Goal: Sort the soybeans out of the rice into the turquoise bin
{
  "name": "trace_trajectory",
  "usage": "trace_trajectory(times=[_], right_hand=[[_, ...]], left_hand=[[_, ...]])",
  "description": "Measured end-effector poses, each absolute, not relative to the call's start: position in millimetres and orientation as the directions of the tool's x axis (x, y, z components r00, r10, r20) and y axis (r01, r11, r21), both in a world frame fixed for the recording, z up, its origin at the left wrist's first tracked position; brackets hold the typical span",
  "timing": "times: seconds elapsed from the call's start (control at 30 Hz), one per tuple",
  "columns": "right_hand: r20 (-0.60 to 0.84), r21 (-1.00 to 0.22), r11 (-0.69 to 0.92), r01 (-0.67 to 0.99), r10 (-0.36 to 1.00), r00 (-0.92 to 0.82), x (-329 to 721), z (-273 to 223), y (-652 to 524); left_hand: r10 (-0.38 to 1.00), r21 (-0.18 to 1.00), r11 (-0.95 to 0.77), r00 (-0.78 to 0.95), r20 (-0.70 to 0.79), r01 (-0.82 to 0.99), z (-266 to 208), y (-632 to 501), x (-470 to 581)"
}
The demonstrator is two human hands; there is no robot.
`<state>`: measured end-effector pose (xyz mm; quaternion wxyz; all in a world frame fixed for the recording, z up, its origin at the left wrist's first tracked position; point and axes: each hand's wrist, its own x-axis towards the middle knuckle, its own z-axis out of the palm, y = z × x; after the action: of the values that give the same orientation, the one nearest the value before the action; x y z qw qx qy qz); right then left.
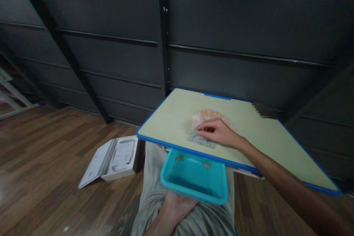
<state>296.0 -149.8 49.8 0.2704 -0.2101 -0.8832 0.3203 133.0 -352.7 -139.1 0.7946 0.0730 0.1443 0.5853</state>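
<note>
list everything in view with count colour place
floor: one, brown, below
table: one, yellowish with blue edge, centre
wall: one, dark, behind table
frame: one, white, far left
open box: one, white, on floor
trousers: one pair, grey, bottom centre
tray: one, turquoise, over trousers
patch: one, pinkish, on table
bits: many, golden, tray and patch
packet: one, bluish, on table
blurred thing: one, dark, table edge
left hand: one, bare, under tray
right hand: one, bare, over packet
</note>
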Motion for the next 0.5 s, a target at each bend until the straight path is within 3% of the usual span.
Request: trace_trajectory(times=[0.1,0.3,0.5], right_hand=[[0.359,-0.634,0.747,0.202,0.515,-0.778,295.1,48.9,-147.5],[0.459,-0.517,0.791,0.328,0.58,-0.673,303.7,55.9,-129.8],[0.495,-0.565,0.77,0.296,0.603,-0.626,308.7,56.1,-121.5]], left_hand=[[0.947,0.274,0.313,0.277,-0.164,-0.909,-141.3,-353.8,132.2],[0.937,0.239,0.335,0.297,-0.182,-0.911,-142.1,-356.1,128.7],[0.933,0.219,0.344,0.307,-0.186,-0.913,-148.6,-357.0,126.2]])
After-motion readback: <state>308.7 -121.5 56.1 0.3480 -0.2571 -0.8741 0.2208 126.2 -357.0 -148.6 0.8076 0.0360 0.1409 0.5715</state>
